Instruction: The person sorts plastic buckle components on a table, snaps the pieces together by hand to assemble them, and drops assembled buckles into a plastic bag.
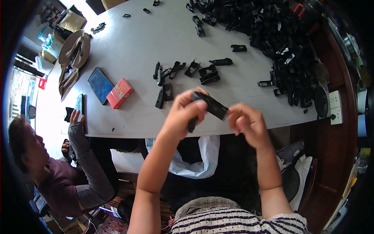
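My left hand (186, 113) is closed around a black plastic part (212, 105), long and flat, held tilted above the near table edge. Another dark piece (192, 124) pokes out below the same hand's fingers. At the part's right end is my right hand (247, 123), its fingers curled and somewhat blurred; whether they pinch the part cannot be made out. Just beyond my hands, several loose black plastic pieces (209, 74) lie on the grey table (163, 39).
A large heap of black parts (288, 50) covers the table's far right. To the left lie a red box (120, 93), a tablet-like device (100, 85) and a beige hat (74, 54). A person (58, 171) sits at left, one hand on the table. A white bag (194, 162) hangs below the edge.
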Demonstrator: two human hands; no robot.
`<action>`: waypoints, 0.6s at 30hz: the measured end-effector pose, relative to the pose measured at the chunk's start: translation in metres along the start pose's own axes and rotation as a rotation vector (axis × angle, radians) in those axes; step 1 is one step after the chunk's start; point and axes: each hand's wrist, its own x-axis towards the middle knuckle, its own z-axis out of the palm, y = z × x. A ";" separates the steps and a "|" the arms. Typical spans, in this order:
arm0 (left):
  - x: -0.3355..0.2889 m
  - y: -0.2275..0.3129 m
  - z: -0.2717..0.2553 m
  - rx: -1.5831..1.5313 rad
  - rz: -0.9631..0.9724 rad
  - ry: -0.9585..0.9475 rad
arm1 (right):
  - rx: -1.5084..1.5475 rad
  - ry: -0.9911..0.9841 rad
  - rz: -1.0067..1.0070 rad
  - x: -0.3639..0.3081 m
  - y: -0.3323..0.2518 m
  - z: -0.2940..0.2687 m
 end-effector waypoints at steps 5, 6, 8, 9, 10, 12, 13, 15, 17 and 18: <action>0.060 0.026 -0.003 0.123 0.031 0.146 | -0.955 0.388 -0.200 0.043 0.007 -0.091; 0.075 0.027 -0.005 0.330 0.007 0.098 | -1.022 0.391 -0.217 0.060 0.008 -0.101; 0.111 0.012 0.007 0.821 0.148 0.105 | -1.109 0.378 -0.347 0.101 0.019 -0.111; 0.126 0.003 0.015 1.313 0.297 0.113 | -1.163 0.357 -0.371 0.122 0.027 -0.112; 0.137 -0.004 0.022 1.318 0.296 0.115 | -1.214 0.334 -0.398 0.139 0.030 -0.107; 0.152 -0.013 0.033 1.921 0.172 0.086 | -1.294 0.268 -0.282 0.157 0.030 -0.094; 0.158 -0.011 0.033 1.926 0.170 0.084 | -1.375 0.200 -0.161 0.162 0.029 -0.091; 0.168 -0.008 0.036 2.027 0.137 0.068 | -1.435 0.213 -0.173 0.163 0.035 -0.096; 0.166 0.001 0.030 1.974 0.225 0.113 | -1.499 0.224 -0.178 0.155 0.042 -0.102; 0.161 0.011 0.021 1.679 0.217 0.110 | -1.309 0.294 -0.178 0.143 0.034 -0.093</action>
